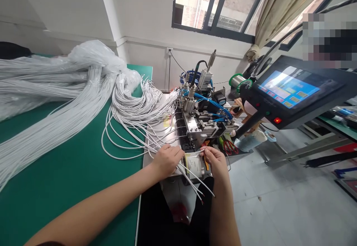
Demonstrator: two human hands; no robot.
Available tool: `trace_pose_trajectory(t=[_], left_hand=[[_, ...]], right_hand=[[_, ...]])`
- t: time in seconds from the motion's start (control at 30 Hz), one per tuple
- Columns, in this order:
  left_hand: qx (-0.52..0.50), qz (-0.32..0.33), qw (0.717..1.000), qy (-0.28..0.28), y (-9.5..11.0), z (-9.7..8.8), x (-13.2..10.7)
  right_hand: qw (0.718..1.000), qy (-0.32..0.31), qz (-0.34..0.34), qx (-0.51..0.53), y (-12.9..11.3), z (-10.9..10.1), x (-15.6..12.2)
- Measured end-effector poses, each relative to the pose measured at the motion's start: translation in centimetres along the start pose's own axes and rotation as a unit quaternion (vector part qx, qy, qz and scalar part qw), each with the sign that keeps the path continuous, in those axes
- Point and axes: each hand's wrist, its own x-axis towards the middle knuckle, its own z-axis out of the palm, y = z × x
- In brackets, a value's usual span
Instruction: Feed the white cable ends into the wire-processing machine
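Observation:
White cables (192, 176) pass under my left hand (168, 160), whose fingers are curled around them at the front of the machine (192, 123). Several loose ends stick out below that hand, some with bare reddish tips. My right hand (216, 159) pinches the end of one white cable (198, 152) between thumb and fingertips, just in front of the machine's black track (182, 130). That cable runs across from the left hand. Under the hands sits a roller-shaped part with a pale label (194, 165). Other cables lie across the metal plate (152, 138) into the track.
Bundles of white cable (92, 101) partly in plastic cover the green table (83, 186) at left. A lit touchscreen (290, 88) stands at right, near a wire spool (238, 80). Red-handled scissors (230, 147) and a bluish roll (252, 140) lie beside the machine.

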Motion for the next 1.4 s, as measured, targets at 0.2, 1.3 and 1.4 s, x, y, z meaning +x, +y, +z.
trace_pose_trajectory(t=[0.2, 1.3, 1.4], left_hand=[[-0.001, -0.022, 1.000, 0.007, 0.1, -0.2, 0.0], [-0.003, -0.139, 0.990, 0.026, 0.4, 0.0, 0.2], [-0.022, -0.108, 0.993, 0.037, 0.2, 0.0, 0.2]], right_hand=[[0.974, 0.026, -0.052, -0.219, -0.4, 0.2, 1.4], [0.996, -0.005, 0.016, -0.082, 2.9, -0.6, 1.8], [0.992, 0.000, -0.003, -0.125, 1.4, -1.6, 0.2]])
